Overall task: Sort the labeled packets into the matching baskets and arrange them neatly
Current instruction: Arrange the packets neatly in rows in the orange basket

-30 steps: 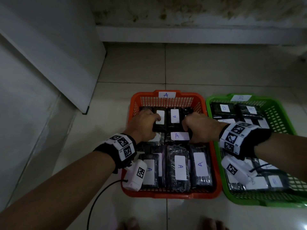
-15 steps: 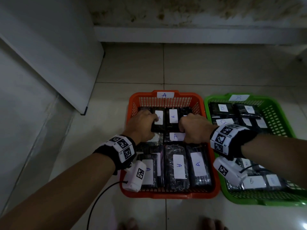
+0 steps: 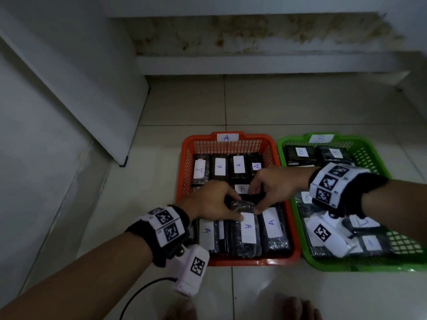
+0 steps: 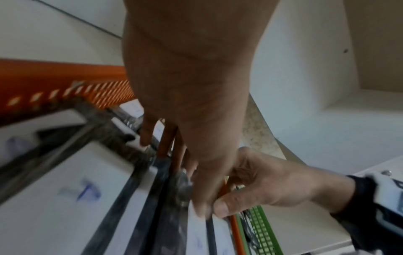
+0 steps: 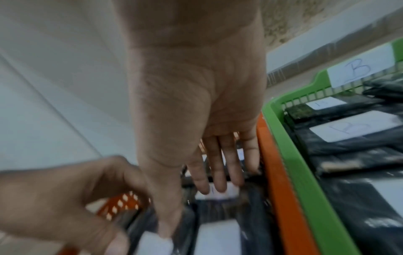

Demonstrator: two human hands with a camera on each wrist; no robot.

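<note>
The orange basket point(image 3: 238, 262) tagged A holds black packets with white A labels. A back row point(image 3: 220, 166) stands side by side, and one packet point(image 3: 242, 188) lies crosswise in the middle. My left hand point(image 3: 235, 207) and right hand point(image 3: 256, 199) meet at the far end of the middle front packet point(image 3: 248, 229). The left thumb lies on its label and the fingers curl over its wrinkled end. In the right wrist view the right thumb presses the same packet point(image 5: 218, 208), and the fingertips point(image 5: 218, 186) touch the crosswise packet. The green basket point(image 3: 346, 266) tagged B holds B packets point(image 3: 301, 152).
Both baskets sit side by side on pale floor tiles point(image 3: 277, 105). A white panel point(image 3: 69, 88) leans at the left and a stained step point(image 3: 254, 63) runs along the back. A black cable point(image 3: 138, 294) trails from my left wrist camera. Toes point(image 3: 298, 308) show at the bottom edge.
Both hands have drawn back from the far row of A packets to the far end of the middle front packet. The far row now lies uncovered.
</note>
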